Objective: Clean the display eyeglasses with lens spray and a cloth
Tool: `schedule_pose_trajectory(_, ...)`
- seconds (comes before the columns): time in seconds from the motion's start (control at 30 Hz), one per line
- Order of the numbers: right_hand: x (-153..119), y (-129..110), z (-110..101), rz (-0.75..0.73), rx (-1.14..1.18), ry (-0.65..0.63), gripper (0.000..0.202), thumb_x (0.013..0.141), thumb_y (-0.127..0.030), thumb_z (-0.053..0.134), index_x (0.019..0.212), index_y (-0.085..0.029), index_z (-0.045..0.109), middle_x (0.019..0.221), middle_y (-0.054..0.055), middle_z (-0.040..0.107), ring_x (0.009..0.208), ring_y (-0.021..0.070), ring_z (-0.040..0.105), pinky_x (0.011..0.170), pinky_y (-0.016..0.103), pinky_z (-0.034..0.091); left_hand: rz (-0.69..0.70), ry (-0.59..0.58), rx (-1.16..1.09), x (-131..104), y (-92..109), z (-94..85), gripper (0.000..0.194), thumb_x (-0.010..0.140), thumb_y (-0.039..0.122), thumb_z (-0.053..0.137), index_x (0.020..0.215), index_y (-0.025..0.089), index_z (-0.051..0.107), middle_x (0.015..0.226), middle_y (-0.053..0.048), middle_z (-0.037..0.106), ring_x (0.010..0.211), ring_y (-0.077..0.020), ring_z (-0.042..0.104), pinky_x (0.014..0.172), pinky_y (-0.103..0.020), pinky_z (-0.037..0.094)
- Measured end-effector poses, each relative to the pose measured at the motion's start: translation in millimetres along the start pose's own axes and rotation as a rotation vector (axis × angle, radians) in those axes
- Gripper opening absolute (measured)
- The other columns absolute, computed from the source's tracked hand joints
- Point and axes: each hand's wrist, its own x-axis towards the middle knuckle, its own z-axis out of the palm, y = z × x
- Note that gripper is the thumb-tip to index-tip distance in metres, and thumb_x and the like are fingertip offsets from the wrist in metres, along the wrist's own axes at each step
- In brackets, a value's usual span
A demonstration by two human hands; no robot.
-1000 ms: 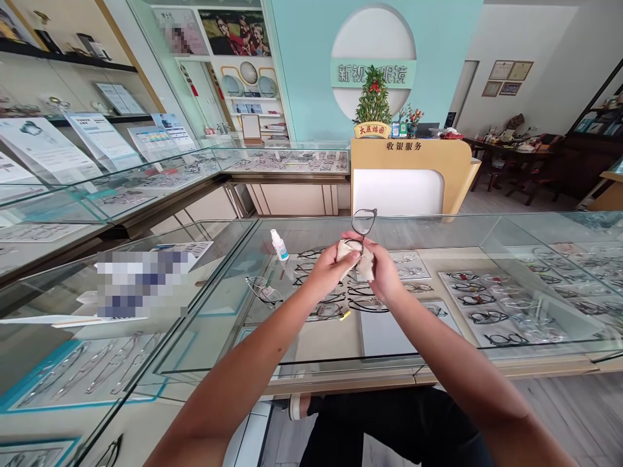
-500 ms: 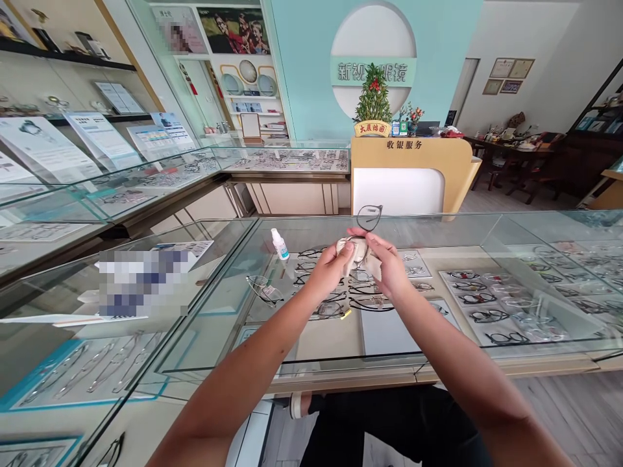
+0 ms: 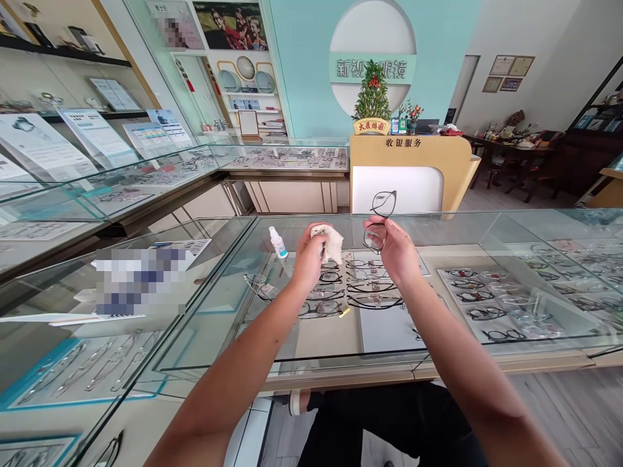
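Observation:
Above the glass counter my left hand [image 3: 308,257] is closed on a cream cleaning cloth [image 3: 332,245], whose folds stick out past the fingers. My right hand [image 3: 400,251] pinches a pair of dark thin-rimmed eyeglasses [image 3: 384,203] near the bridge. One lens stands up above the fingers, the other hangs below and to the left, with a small marking on it. Cloth and eyeglasses are apart. Under the hands, several pairs of eyeglasses [image 3: 374,301] lie in rows, partly hidden by my arms.
A white spray bottle [image 3: 278,243] stands on the counter left of my hands, with a loose pair of eyeglasses [image 3: 259,286] nearer me. On the right, a tray [image 3: 479,305] of frames lies inside the glass case. A cashier desk [image 3: 413,162] stands beyond the counter.
My hands have moved apart. The cloth has come off the lens and gone left with my left hand, while my right hand has shifted right and up with the eyeglasses.

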Motion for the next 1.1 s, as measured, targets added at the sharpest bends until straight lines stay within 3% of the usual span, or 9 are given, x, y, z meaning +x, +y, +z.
schedule_pose_trajectory(0.17, 1.4, 2.6, -6.7, -0.047, -0.207, -0.162, 0.03, 0.096, -0.051, 0.073, 0.088, -0.024, 0.084, 0.107, 0.007, 0.084, 0.102, 0.0249, 0.072, 0.097, 0.039, 0.052, 0.139, 0.016, 0.229, 3.7, -2.0, -10.0, 0.044, 0.077, 0.046, 0.085, 0.067, 0.024, 0.049, 0.06, 0.006, 0.04, 0.055, -0.011, 0.041, 0.055, -0.027, 0.038)
schedule_pose_trajectory(0.33, 1.2, -4.8, -11.0, -0.018, -0.421, -0.316, 0.036, 0.103, -0.049, 0.063, 0.087, -0.024, 0.082, 0.096, 0.005, 0.081, 0.1, 0.0234, 0.068, 0.096, 0.036, 0.048, 0.537, -0.077, 0.587, -0.1, 4.5, -13.5, 0.047, 0.09, 0.032, 0.077, 0.061, 0.021, 0.042, 0.065, 0.003, 0.053, 0.063, -0.0118, 0.047, 0.064, -0.029, 0.038)
schedule_pose_trajectory(0.47, 0.0, -17.2, -9.9, 0.002, -0.513, -0.391, 0.036, 0.103, -0.043, 0.06, 0.081, -0.022, 0.081, 0.087, 0.005, 0.078, 0.093, 0.0226, 0.067, 0.096, 0.035, 0.05, 0.775, -0.161, 0.753, -1.3, 4.7, -15.7, 0.039, 0.091, 0.034, 0.083, 0.072, 0.021, 0.053, 0.07, 0.004, 0.056, 0.065, -0.012, 0.05, 0.064, -0.028, 0.04)
schedule_pose_trajectory(0.53, -0.5, -20.7, -9.6, 0.03, -0.539, -0.44, 0.036, 0.102, -0.039, 0.058, 0.079, -0.022, 0.08, 0.084, 0.005, 0.077, 0.09, 0.0224, 0.066, 0.094, 0.035, 0.051, 0.854, -0.15, 0.816, -0.7, 2.1, -18.0, 0.032, 0.087, 0.042, 0.09, 0.092, 0.022, 0.066, 0.077, 0.004, 0.062, 0.069, -0.0132, 0.056, 0.067, -0.027, 0.045)
schedule_pose_trajectory(0.57, -0.6, -21.6, -9.7, 0.048, -0.553, -0.465, 0.035, 0.101, -0.038, 0.058, 0.078, -0.022, 0.079, 0.083, 0.005, 0.077, 0.089, 0.0221, 0.066, 0.092, 0.035, 0.05, 0.886, -0.146, 0.846, -0.4, 0.7, -19.1, 0.04, 0.085, 0.047, 0.093, 0.106, 0.022, 0.07, 0.082, 0.003, 0.064, 0.071, -0.0144, 0.06, 0.069, -0.028, 0.049)
schedule_pose_trajectory(0.63, -0.7, -22.2, -10.4, 0.075, -0.575, -0.513, 0.035, 0.1, -0.035, 0.057, 0.075, -0.022, 0.078, 0.081, 0.004, 0.076, 0.087, 0.0216, 0.064, 0.09, 0.034, 0.049, 0.937, -0.152, 0.899, 0.2, -1.1, -20.8, 0.063, 0.083, 0.055, 0.094, 0.132, 0.023, 0.069, 0.091, 0.0, 0.069, 0.079, -0.0179, 0.068, 0.075, -0.031, 0.056)
schedule_pose_trajectory(0.7, -0.6, -22.2, -11.4, 0.092, -0.586, -0.547, 0.034, 0.1, -0.033, 0.057, 0.075, -0.022, 0.077, 0.08, 0.004, 0.075, 0.086, 0.0212, 0.063, 0.09, 0.034, 0.049, 0.967, -0.167, 0.94, 0.0, -1.1, -21.2, 0.071, 0.085, 0.058, 0.092, 0.143, 0.025, 0.066, 0.104, -0.005, 0.074, 0.093, -0.0228, 0.074, 0.085, -0.037, 0.061)
schedule_pose_trajectory(0.87, 0.5, -23.5, -15.3, 0.124, -0.594, -0.576, 0.033, 0.098, -0.031, 0.057, 0.074, -0.022, 0.077, 0.078, 0.003, 0.075, 0.083, 0.0207, 0.061, 0.088, 0.034, 0.049, 0.953, -0.206, 1.007, -2.4, 2.7, -19.9, 0.069, 0.086, 0.06, 0.091, 0.142, 0.027, 0.069, 0.135, -0.013, 0.076, 0.126, -0.0311, 0.076, 0.106, -0.045, 0.065)
schedule_pose_trajectory(1.1, -1.5, -25.6, -14.6, 0.104, -0.632, -0.549, 0.037, 0.099, -0.034, 0.057, 0.071, -0.021, 0.079, 0.075, 0.004, 0.076, 0.079, 0.0205, 0.065, 0.086, 0.035, 0.051, 0.993, -0.227, 1.003, -3.6, 3.8, -20.4, 0.069, 0.084, 0.064, 0.091, 0.138, 0.026, 0.07, 0.129, -0.011, 0.081, 0.117, -0.0292, 0.082, 0.104, -0.045, 0.069)
